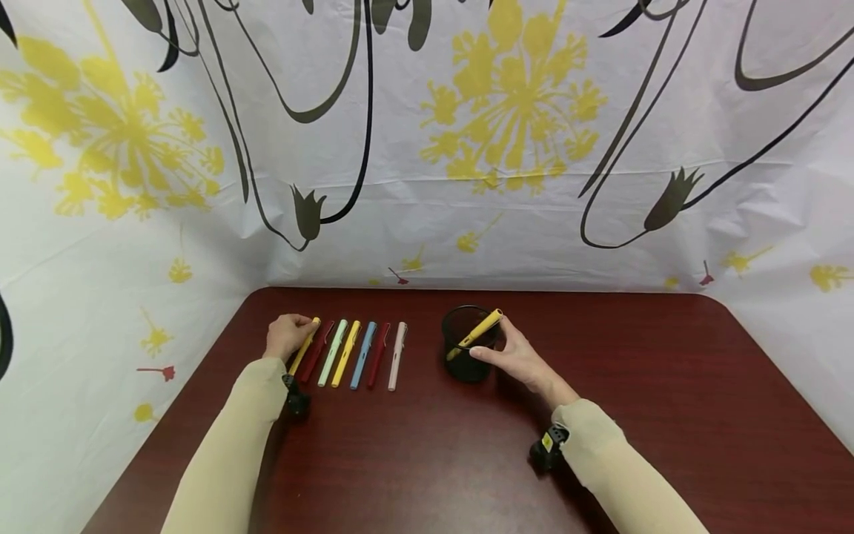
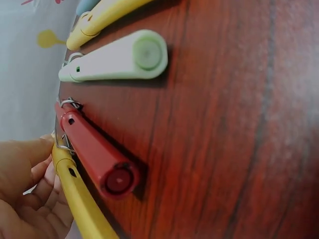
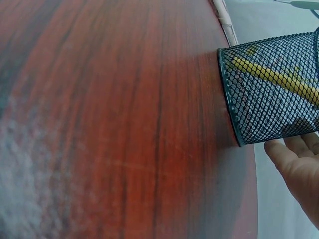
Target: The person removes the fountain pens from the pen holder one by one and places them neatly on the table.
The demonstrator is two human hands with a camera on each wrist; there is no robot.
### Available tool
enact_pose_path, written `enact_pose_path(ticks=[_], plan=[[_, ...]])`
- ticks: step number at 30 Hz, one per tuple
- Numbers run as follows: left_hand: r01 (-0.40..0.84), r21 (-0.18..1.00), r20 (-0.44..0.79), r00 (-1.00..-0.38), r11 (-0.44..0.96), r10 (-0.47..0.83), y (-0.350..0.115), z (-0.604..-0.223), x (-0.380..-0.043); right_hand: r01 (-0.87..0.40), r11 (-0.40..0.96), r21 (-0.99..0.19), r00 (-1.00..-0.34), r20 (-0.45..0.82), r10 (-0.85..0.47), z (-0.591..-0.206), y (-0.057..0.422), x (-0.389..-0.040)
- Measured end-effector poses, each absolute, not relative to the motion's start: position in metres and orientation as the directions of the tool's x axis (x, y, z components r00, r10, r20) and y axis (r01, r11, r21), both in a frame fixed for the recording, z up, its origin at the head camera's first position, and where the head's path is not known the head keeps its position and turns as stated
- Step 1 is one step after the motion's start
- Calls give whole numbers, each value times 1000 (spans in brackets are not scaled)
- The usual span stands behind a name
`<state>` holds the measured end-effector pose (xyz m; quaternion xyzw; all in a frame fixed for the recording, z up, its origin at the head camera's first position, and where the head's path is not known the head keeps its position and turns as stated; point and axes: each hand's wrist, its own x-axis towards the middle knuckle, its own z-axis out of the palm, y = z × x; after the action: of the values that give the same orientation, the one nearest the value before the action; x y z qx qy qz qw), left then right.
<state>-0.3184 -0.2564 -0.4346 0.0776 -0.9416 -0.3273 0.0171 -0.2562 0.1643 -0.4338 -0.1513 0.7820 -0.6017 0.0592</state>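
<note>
My left hand point(image 1: 288, 335) is at the far left of a row of pens, thumb and fingers pinching the cap end of a yellow pen point(image 2: 79, 199). Just beside it lies a dark red pen point(image 2: 97, 149), then a pale green pen point(image 2: 109, 59) and another yellow pen point(image 1: 345, 354). Right of the row stands a black mesh pen cup point(image 3: 269, 114). A further yellow pen point(image 1: 480, 328) leans inside, its top sticking out over the right rim. My right hand point(image 1: 517, 358) holds the cup by its right side, thumb in front, fingers partly hidden behind.
The row continues with a blue pen point(image 1: 363, 356), a second dark red pen point(image 1: 378, 356) and a pale pink pen point(image 1: 397, 356). All lie on a dark red-brown wooden table point(image 1: 427, 460). A white patterned cloth point(image 1: 400, 148) hangs behind and at the sides.
</note>
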Motion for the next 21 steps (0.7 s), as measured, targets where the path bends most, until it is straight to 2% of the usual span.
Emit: enact_pose_path(ticks=[8, 21], plan=[[-150, 637, 8, -979, 756, -201, -257, -438, -316, -148, 274, -950, -950, 60, -306, -433, 165, -255], [-144, 635, 15, -980, 759, -199, -257, -438, -312, -148, 257, -955, -951, 66, -303, -432, 164, -255]])
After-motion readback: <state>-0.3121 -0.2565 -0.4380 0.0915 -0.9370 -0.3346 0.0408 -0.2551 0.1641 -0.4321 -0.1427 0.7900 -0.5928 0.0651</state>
